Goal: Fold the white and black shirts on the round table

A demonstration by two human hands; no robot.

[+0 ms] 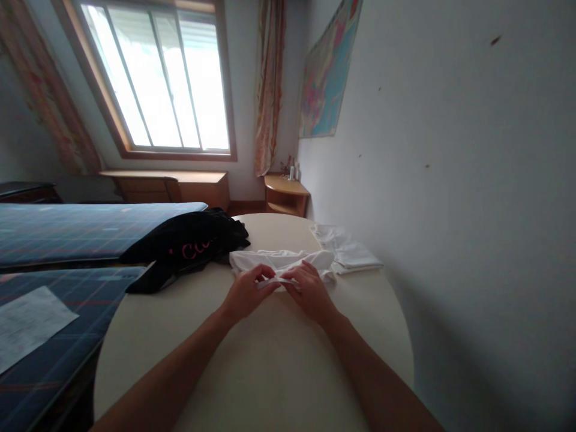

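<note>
A white cloth garment (281, 259) lies bunched on the round cream table (274, 360); its exact kind does not show. My left hand (249, 291) pinches the near edge of it between thumb and fingers. Close beside it, my right hand (310, 291) grips the same edge, with the fingertips of both hands nearly meeting. The rest of the white cloth spreads out behind my hands toward the far side. Part of the held edge is hidden under my fingers.
A black cloth item with pink lettering (193, 243) lies at the table's left edge, partly over it. Folded white cloth (353, 252) sits at the right edge by the wall (472, 210). Blue plaid mattresses (90, 231) and a paper sheet (33, 324) are on the left.
</note>
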